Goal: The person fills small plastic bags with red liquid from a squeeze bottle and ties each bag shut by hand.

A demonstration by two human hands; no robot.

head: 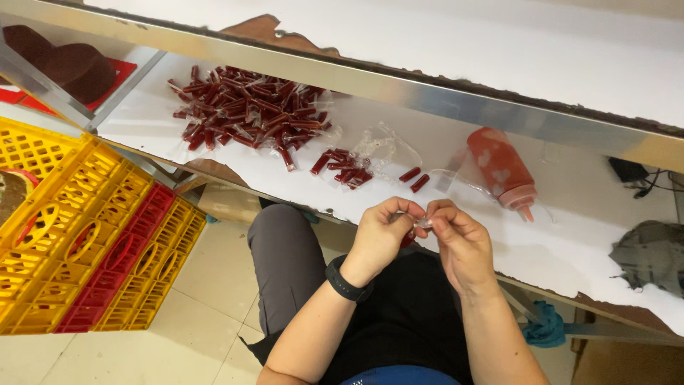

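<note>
Both hands are pinching one small clear sachet [423, 223] between them, left hand [381, 234] and right hand [462, 239] closing fingertips on it, just below the red squeeze bottle [501, 168].

My left hand [381, 235] and right hand [462, 242] meet just in front of the edge of the white surface [570, 249], fingers [427, 214] curled inward and pinched together tip to tip. Both forearms rise from my lap and converge toward that edge, wrists slightly bent, the left one banded.
</note>
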